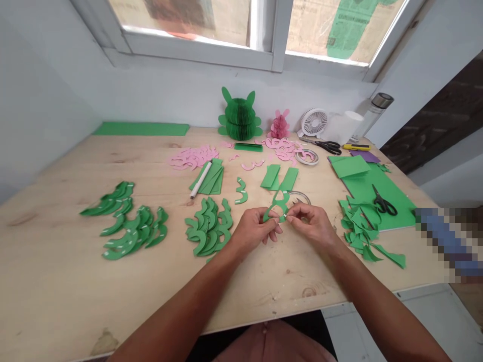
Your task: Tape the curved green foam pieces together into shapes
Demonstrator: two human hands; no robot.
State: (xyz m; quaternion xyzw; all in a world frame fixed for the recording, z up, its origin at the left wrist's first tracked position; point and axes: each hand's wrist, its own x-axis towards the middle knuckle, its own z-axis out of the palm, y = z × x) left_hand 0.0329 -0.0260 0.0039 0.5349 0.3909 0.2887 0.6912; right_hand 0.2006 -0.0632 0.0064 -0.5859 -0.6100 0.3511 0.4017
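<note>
My left hand (260,226) holds a wavy green paper cutout (280,203) by its near end, thumb and fingers closed on it. At that end sits a small white tape strip (285,216), where the fingertips of my right hand (311,223) are pinched together. Behind my right hand lies a roll of tape (300,196), partly hidden. A single green cutout with white strips (240,191) rests just beyond my left hand. Left of it are a pile of similar green cutouts (209,226) and more stacks bearing white strips (132,231).
Green scraps (360,229) and black scissors (384,205) on green sheets (392,191) are at the right. A white pen (201,180) lies on folded green paper (215,178). Pink cutouts (194,157), a green paper figure (240,118), a pink one (279,125) and a fan (314,122) stand farther back.
</note>
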